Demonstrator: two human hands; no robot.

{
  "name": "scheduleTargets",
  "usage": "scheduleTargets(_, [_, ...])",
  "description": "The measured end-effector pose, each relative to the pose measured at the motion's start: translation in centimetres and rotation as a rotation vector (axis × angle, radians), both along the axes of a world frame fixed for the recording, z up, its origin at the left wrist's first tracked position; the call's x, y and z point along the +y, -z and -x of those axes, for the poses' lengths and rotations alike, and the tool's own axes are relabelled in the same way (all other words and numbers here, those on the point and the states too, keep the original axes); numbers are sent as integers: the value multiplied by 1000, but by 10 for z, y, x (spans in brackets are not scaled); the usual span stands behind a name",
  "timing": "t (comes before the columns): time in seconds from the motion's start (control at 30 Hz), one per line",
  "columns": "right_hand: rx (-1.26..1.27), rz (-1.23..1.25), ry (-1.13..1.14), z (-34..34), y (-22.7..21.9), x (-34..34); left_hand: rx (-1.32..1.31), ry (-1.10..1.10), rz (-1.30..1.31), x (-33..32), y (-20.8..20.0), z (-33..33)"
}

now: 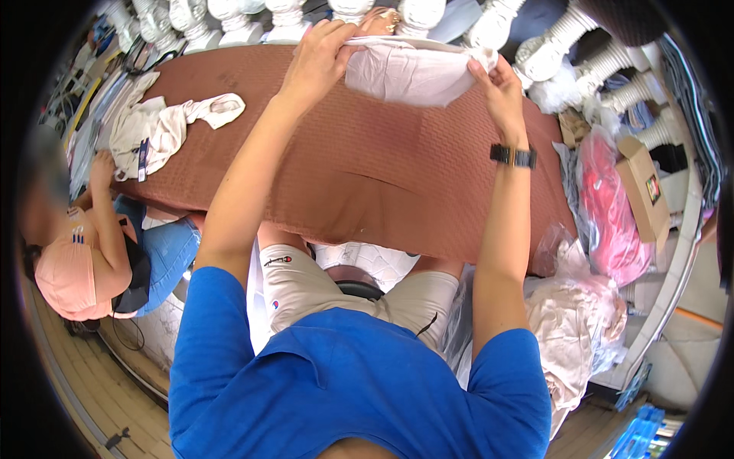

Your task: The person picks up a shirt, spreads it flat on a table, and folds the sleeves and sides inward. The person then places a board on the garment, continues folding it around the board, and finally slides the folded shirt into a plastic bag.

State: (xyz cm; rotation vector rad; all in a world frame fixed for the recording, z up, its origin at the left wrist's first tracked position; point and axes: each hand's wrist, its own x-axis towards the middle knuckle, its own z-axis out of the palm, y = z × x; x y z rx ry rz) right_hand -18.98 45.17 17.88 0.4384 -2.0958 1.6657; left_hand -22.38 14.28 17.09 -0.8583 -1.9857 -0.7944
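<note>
A pale pinkish cloth garment is stretched between my two hands over the far side of the table, its lower part hanging down; what kind of garment it is I cannot tell. My left hand grips its upper left end, fingers bent over the edge. At the opposite end, my right hand pinches the upper right corner between thumb and fingers. Beneath them lies the brown textured cover of the table. A cream garment with a dark tag rests crumpled on the table's left side.
White balusters line the table's far edge. Another person sits at the left, one hand by the cream garment. On the right are a pink plastic-wrapped bundle, an open cardboard box and a heap of beige clothes.
</note>
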Motion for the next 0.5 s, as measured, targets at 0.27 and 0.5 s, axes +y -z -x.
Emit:
scheduleTargets(0.27, [-7, -347, 256, -144, 171, 3, -304, 140, 216, 14, 148, -90])
scheduleTargets(0.5, [-129, -304, 338, -188, 196, -2, -651, 202, -58, 7, 156, -139])
